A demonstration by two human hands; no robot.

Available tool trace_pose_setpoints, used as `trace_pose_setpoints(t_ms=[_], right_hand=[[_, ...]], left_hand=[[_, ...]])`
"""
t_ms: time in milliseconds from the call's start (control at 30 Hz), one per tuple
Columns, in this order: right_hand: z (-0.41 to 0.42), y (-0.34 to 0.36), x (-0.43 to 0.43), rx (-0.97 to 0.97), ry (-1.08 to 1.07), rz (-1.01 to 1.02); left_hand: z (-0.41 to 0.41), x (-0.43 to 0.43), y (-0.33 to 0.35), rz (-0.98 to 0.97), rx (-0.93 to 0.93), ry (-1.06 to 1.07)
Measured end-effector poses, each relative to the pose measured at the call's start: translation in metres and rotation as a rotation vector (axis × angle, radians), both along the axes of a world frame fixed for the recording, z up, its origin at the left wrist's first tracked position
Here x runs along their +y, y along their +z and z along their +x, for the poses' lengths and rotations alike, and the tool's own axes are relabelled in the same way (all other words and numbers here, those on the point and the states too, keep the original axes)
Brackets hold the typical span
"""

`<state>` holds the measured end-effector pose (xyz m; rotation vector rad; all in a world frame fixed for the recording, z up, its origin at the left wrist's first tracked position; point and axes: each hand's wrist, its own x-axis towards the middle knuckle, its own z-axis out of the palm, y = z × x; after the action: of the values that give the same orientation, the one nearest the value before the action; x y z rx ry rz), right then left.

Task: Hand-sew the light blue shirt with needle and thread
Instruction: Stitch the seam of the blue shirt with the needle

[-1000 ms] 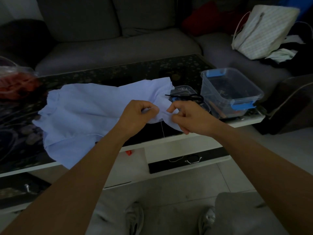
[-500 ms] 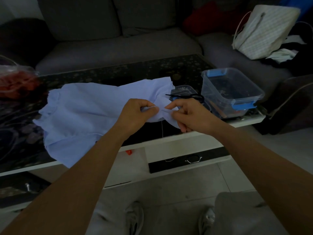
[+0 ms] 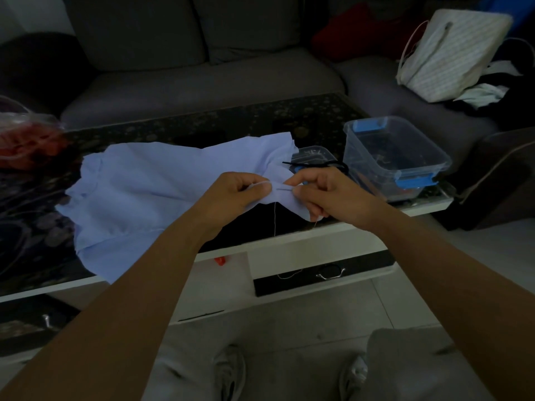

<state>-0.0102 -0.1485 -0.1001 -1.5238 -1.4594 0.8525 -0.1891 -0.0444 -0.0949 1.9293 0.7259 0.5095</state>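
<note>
Light blue shirt (image 3: 162, 192): lying spread on the dark table top, at 10 o'clock from the frame centre; its right end is being lifted off the table by both hands.
Left hand (image 3: 234, 198): pinching a fold of the shirt between thumb and curled fingers, a tight grip on cloth only.
Right hand (image 3: 333, 195): pinching the needle between thumb and forefinger; the other fingers are curling round the shirt's hanging edge.
Needle (image 3: 283, 189): lying nearly level against the cloth between the two hands, its free end pointing to 9 o'clock, toward the left thumb.
Thread (image 3: 274, 218): hanging from the cloth just below the needle, running straight down to 6 o'clock in front of the table edge.
Table (image 3: 179, 128): dark patterned top with a white front edge, stretching from 9 to 3 o'clock.
Scissors (image 3: 315, 164): black, resting at 12 o'clock from the right hand, on a small clear container (image 3: 317, 151).
Clear box (image 3: 396, 157): blue latches, sitting at 2 o'clock from the right hand, near the table's right end.
Sofa (image 3: 202, 82): grey, running behind the table at 12 o'clock.
Pale bag (image 3: 448, 53): leaning on the sofa at 1 o'clock.
</note>
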Motion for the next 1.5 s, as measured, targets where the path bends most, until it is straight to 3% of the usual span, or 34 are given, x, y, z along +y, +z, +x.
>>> trace_pose_setpoints(t_ms=[533,933,1100,1333,1500], right_hand=[[-0.010,-0.009,0.009,0.153,0.012,0.059],[-0.015,-0.005,0.008,0.175,0.058,0.031],[-0.014,-0.001,0.007,0.192,0.039,0.035],[-0.015,-0.011,0.012,0.042,-0.029,0.101],[-0.014,-0.011,0.016,-0.245,-0.175,0.479]], left_hand=[[0.003,0.004,-0.007,-0.257,-0.072,-0.017],[0.005,0.004,-0.008,-0.203,-0.097,-0.004],[0.005,0.005,-0.007,-0.290,-0.113,0.015],[0.009,0.005,-0.008,-0.226,-0.069,0.070],[0.012,0.000,-0.004,-0.173,-0.057,0.131]])
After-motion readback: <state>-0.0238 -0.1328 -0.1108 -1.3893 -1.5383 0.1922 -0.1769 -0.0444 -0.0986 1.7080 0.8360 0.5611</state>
